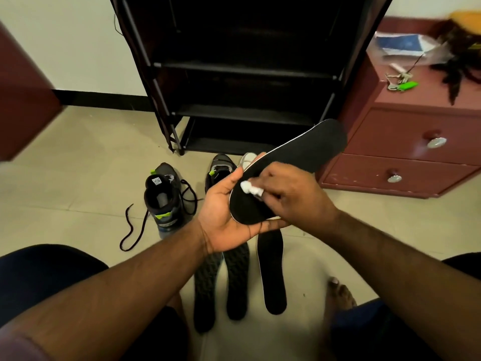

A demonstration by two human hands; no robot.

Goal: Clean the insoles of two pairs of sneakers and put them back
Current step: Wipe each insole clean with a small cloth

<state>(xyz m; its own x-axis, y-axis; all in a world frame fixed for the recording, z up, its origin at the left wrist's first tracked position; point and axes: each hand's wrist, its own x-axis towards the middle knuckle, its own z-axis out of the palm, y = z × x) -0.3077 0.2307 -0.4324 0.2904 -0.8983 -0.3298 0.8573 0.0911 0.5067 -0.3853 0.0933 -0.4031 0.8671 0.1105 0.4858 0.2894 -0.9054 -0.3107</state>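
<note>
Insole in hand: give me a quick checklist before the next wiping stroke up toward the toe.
1. Left hand holds the black insole at its heel end: ok.
2. Right hand pinches the white wipe against the insole: ok.
3. Toe end free, apart from the shoe rack and the drawer unit: ok.
4. Other three insoles lie flat on the floor below: ok.
5. Insole surface clean: cannot tell.

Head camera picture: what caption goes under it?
Left hand holds a black insole; right hand wipes it with white tissue.
</note>
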